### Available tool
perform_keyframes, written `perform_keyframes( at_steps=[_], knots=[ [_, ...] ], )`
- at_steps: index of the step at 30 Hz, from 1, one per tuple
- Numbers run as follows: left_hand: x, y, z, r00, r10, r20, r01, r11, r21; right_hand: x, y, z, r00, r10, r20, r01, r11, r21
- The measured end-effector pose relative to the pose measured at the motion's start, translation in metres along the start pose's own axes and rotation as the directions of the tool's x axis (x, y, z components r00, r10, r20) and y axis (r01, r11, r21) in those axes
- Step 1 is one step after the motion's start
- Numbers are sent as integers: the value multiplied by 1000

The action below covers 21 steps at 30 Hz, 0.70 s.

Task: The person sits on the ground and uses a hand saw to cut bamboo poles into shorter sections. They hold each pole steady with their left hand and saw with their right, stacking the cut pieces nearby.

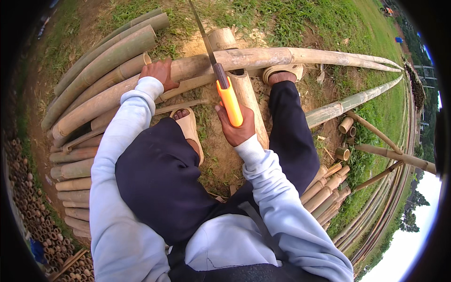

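Note:
A long bamboo pole (263, 57) runs across in front of me, from the left pile toward the far right. My left hand (159, 74) is wrapped over its top and presses on it. My right hand (238, 126) grips a handsaw (227, 96) by its orange handle. The saw's narrow blade crosses the pole and points away from me; whether its teeth are inside a cut cannot be made out. Beneath the pole, a thick bamboo log (249, 91) lies crosswise as a support, between my sandalled feet. Pale sawdust covers the ground by its far end.
Several bamboo poles (110, 54) are stacked at the left. Short cut pieces (324, 195) lie by my right leg. A wooden pole frame (394, 152) stands at the right, beside long poles on the grass. Many upright bamboo ends (35, 207) fill the lower left.

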<state>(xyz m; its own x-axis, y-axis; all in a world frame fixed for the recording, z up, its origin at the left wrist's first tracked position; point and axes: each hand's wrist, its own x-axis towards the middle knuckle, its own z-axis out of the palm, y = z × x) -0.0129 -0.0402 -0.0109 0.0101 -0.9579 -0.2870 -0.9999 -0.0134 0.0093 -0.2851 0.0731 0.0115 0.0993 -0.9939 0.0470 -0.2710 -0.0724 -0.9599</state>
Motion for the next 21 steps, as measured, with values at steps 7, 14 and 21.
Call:
perform_keyframes(
  at_steps=[7, 14, 21],
  knots=[
    [-5, -5, 4, 999, -23, 48, 23, 1000, -14, -177, -23, -69, 978, 194, 78, -186, 977, -106],
    [2, 4, -5, 999, 4, 52, -5, 1000, 13, -28, 1, -8, 991, 132, -31, -130, 991, 37],
    [-3, -11, 7, 1000, -7, 10, 7, 1000, -7, -173, -22, -67, 982, 174, 79, -164, 980, -115]
  ],
)
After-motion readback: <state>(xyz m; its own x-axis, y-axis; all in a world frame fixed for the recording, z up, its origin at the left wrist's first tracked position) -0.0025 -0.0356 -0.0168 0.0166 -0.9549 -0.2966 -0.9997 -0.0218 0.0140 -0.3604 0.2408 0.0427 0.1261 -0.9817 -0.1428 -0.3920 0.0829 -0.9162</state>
